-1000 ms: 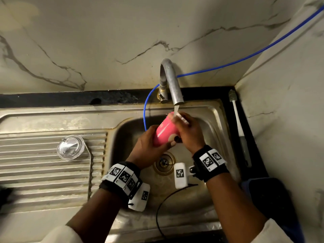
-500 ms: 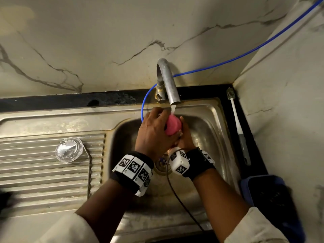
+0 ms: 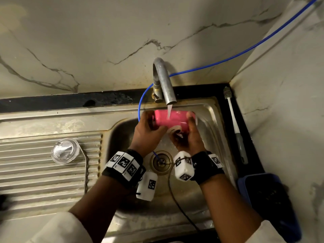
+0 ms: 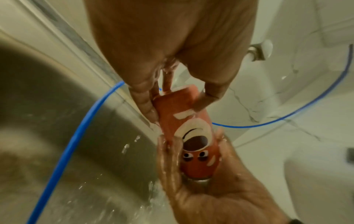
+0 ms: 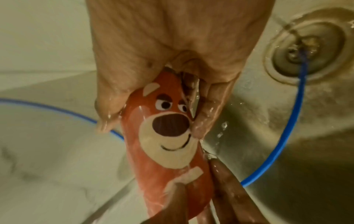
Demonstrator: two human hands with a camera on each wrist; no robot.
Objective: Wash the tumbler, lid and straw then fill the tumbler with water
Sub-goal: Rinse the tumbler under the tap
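Left hand (image 3: 149,132): fingers curled round one end of the pink tumbler (image 3: 172,120).
Right hand (image 3: 190,139): wrapped round the opposite end, fingertips over it.
Tumbler: lying sideways right under the tap's (image 3: 164,81) stream, above the sink (image 3: 210,116) basin.
Handling: looks light and rigid, but wet and slick; best gripped at both ends.
Lid (image 3: 65,150): waiting on the drainboard, well apart.
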